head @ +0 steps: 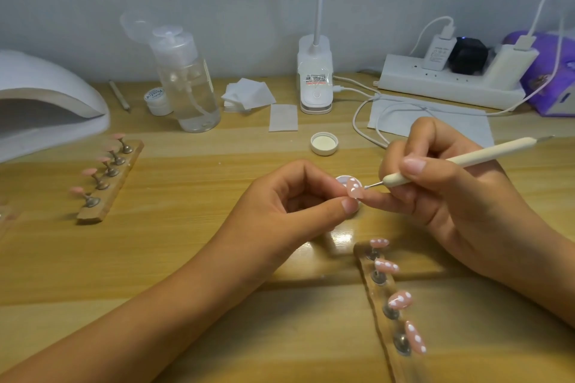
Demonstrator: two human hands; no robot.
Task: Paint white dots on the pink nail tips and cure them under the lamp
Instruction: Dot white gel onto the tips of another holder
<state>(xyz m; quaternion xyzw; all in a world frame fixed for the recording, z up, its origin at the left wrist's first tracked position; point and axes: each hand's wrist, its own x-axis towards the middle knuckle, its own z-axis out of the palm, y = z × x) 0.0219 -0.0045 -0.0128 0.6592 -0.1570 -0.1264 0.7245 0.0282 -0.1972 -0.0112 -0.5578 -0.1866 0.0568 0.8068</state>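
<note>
My left hand (298, 196) pinches a pink nail tip (354, 189) bearing a few white dots, held above a small round jar (342, 180). My right hand (451, 183) grips a cream dotting pen (460, 162), its metal point just touching the tip's right edge. A wooden holder (385, 298) at the front right carries several pink tips with white dots (399, 300). A second holder (109, 180) at the left carries several plain pink tips. The white curing lamp (46, 102) stands at the far left.
A clear pump bottle (186, 78), a small white jar (158, 100), cotton pads (249, 93), a white lid (324, 143), a desk lamp base (315, 78), a power strip (451, 81) with cables, and a purple tissue pack (550, 71) line the back of the wooden table.
</note>
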